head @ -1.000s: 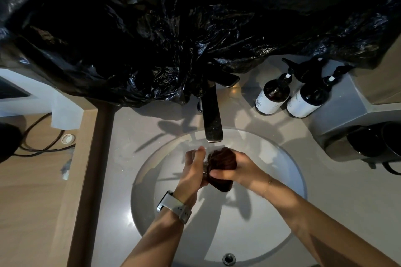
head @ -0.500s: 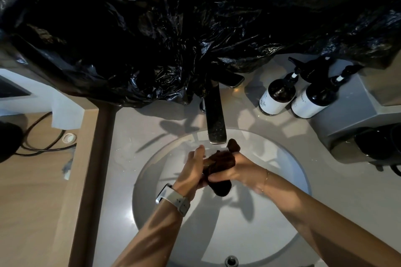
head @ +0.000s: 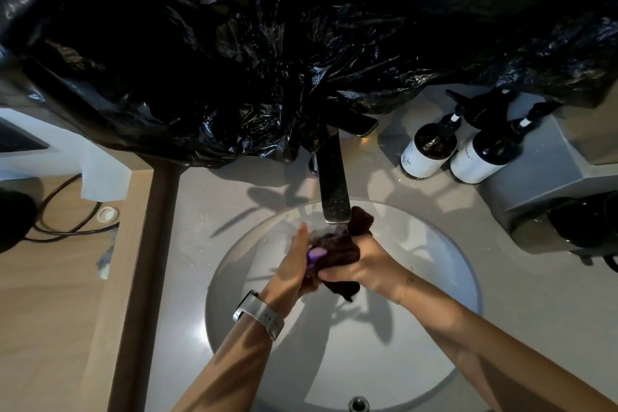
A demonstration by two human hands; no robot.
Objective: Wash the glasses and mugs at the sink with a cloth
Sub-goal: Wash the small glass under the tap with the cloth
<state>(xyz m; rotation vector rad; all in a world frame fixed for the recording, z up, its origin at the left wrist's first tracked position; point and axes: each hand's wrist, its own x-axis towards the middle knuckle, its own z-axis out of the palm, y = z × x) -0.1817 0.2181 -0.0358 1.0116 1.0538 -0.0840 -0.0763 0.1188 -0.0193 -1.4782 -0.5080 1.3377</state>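
— Under the spout of the tap [head: 332, 187], what does the coming move turn on?

— On how the cloth [head: 341, 249] lies between the two hands. It runs as a dark wad from about one o'clock, where a loose end pokes up beside the spout, down to about six o'clock, where another end hangs below the fists. The right hand [head: 359, 261] is clamped round its middle, fingers curled tight. The left hand [head: 294, 264] lies against it from the nine o'clock side, fingers fairly straight and pressing; whether its thumb hooks the cloth cannot be told. A small purple thing [head: 316, 254] shows between palm and cloth; what it is stays unclear.

— Which hand is nearer?

— Both touch it; the right carries it. All of this sits over the basin of the sink [head: 434, 294], toward its twelve o'clock edge.

— And the glasses and mugs?

— None in the hands. Dark mugs [head: 575, 224] stand on a tray at three o'clock, well apart from the cloth: one plain, a second cut by the frame edge, so the count is uncertain. No glass can be made out.

— Other counts?

— One tap, one cloth, two pump bottles [head: 431, 150] at one o'clock. The step looks like wetting or wringing the cloth.
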